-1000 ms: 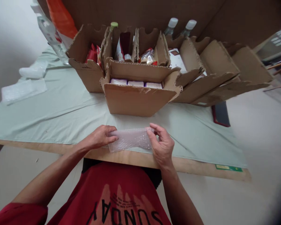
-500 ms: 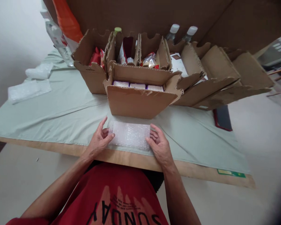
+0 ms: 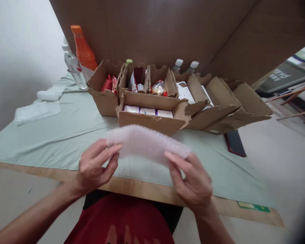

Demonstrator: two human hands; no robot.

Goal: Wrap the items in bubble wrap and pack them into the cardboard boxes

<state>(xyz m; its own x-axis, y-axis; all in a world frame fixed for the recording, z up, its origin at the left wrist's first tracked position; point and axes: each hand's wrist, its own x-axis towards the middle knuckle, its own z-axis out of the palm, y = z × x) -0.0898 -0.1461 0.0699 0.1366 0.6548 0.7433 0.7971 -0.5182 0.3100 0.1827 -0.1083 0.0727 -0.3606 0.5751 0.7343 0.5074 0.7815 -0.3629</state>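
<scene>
A strip of bubble wrap [image 3: 142,144] is stretched between my two hands, above the cloth-covered table [image 3: 73,135]. It bows upward in the middle and is blurred by motion. My left hand [image 3: 98,166] pinches its left end between thumb and fingers. At the other end my right hand [image 3: 190,176] grips it the same way. Just beyond the wrap stands an open cardboard box [image 3: 147,122], partly covered by it, with several white-topped packs [image 3: 147,111] inside.
Behind it runs a row of cardboard bins [image 3: 104,101] holding packets. More bubble wrap [image 3: 37,112] lies at the left, near a clear bottle [image 3: 75,69] and an orange bottle [image 3: 83,51]. A dark flat object [image 3: 235,143] sits by the right edge.
Both hands have lifted the bubble wrap off the table and spread farther apart, and it now bends. The view has tilted up, showing more of the backboard.
</scene>
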